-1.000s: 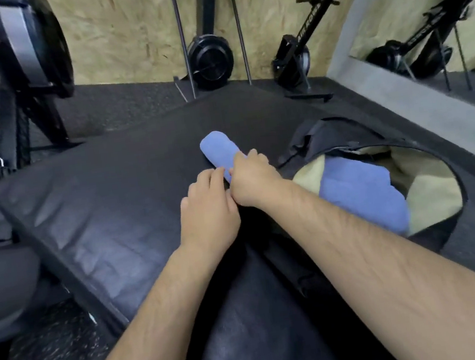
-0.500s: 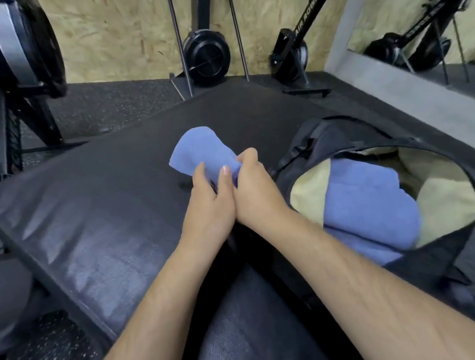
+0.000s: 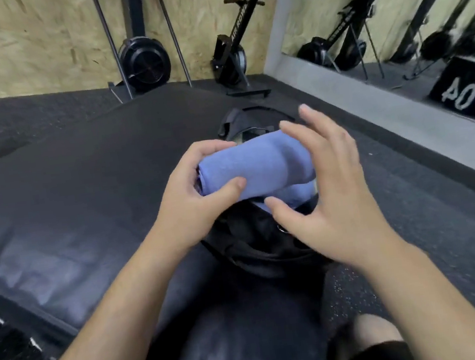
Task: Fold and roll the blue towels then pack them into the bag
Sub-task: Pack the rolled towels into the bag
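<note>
In the head view, the rolled towel, which a moment ago was low over the padded mat at ten o'clock from the bag, now hangs crosswise above the bag's mouth, so rolling looks finished and packing is next. The left hand clamps the roll's left end, thumb in front and fingers over the top. The right hand has let go, its fingers spread by the right end. The roll is soft, nubbly terry in a plump cylinder. Another blue towel already lies inside the black fabric bag.
</note>
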